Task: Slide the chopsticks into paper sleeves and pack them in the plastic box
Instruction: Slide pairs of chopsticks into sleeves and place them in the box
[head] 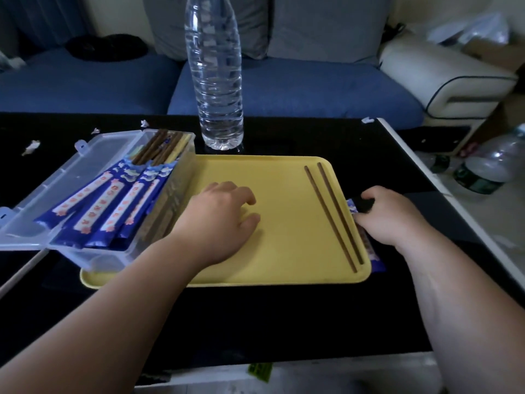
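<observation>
The left hand (224,220) rests loosely curled and empty on the yellow tray (284,251); the right hand (389,214), at its 3 o'clock rim, pinches a paper sleeve (377,263) lying beside that rim. A careless pull could crumple it or jog the two bare chopsticks (332,214) just inside the rim. The plastic box (99,260) crowds 9 o'clock, a bottle (216,81) 12; mid-tray lies open.

Pair of bare hands with bare forearms. Entry one: left hand (224,213), unclad, broad back, short fingers; behind the wrist, left forearm (119,302), uncovered to the frame edge. Entry two: right hand (390,220), unclad, rounded knuckles; behind the wrist, right forearm (466,302), uncovered, faint lengthwise creases, wide near the frame edge.
</observation>
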